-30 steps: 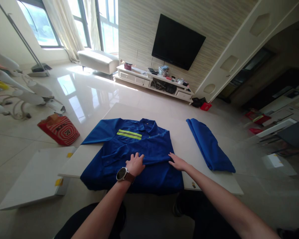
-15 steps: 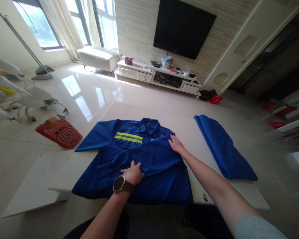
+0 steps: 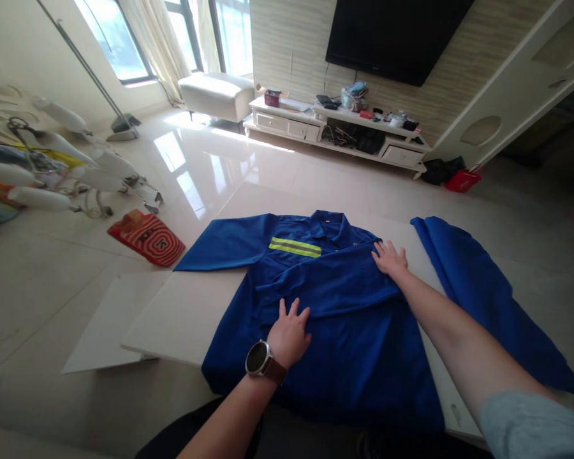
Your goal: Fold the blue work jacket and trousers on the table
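Observation:
A blue work jacket [image 3: 354,344] with a yellow-and-grey reflective strip lies spread on a white table, collar away from me. One sleeve reaches out to the left; the other is folded across the front. My left hand [image 3: 289,331], below a wristwatch [image 3: 258,358], rests on the jacket's middle with fingers spread. At the shoulder end of the folded sleeve, my right hand [image 3: 390,258] lies flat with its fingers apart. Another folded blue garment [image 3: 483,287] is on the table to the right of my right arm.
The white table [image 3: 182,319] has a lower white panel [image 3: 110,325] at its left. A red paper bag [image 3: 148,239] stands on the floor beyond. Farther off are a low TV cabinet [image 3: 287,127], a white bench [image 3: 215,95] and a red bag [image 3: 462,180].
My view has swung left and lower, so everything sits farther right in the picture. Both hands stay on the jacket, and the fingers of my right hand are spread wider.

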`<act>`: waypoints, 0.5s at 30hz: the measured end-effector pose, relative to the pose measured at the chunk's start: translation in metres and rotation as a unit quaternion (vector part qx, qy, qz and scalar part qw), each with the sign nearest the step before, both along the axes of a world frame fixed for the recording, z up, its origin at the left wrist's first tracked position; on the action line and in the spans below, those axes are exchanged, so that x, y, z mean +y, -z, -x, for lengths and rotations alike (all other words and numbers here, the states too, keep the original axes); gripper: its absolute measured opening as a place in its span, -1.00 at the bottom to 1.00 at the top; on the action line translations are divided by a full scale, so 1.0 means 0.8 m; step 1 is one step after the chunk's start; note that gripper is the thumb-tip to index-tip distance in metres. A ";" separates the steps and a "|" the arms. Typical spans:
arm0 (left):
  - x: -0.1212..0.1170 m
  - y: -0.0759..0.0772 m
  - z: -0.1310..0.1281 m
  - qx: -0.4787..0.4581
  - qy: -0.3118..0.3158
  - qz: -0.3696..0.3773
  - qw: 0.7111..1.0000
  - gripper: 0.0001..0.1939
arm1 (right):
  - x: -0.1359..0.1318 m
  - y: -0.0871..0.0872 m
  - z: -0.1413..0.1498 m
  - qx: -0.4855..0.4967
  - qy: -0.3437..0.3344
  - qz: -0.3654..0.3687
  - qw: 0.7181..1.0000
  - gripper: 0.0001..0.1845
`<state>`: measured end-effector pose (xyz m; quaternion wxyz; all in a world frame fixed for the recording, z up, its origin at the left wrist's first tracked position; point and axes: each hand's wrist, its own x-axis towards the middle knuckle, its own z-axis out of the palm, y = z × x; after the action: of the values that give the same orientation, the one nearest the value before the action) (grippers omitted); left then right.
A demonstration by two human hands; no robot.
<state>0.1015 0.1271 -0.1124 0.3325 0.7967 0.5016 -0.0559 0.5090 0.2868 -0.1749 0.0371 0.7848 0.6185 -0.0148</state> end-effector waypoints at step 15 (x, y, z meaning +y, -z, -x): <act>0.074 -0.003 0.091 -0.077 -0.270 -0.014 0.960 -0.30 | -0.314 -0.002 0.065 0.065 -0.347 0.064 0.934 -0.39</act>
<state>0.0284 0.1864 -0.1100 0.3618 0.6376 0.6721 0.1043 0.4573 0.0360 -0.1731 0.0497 0.5148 0.8510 -0.0910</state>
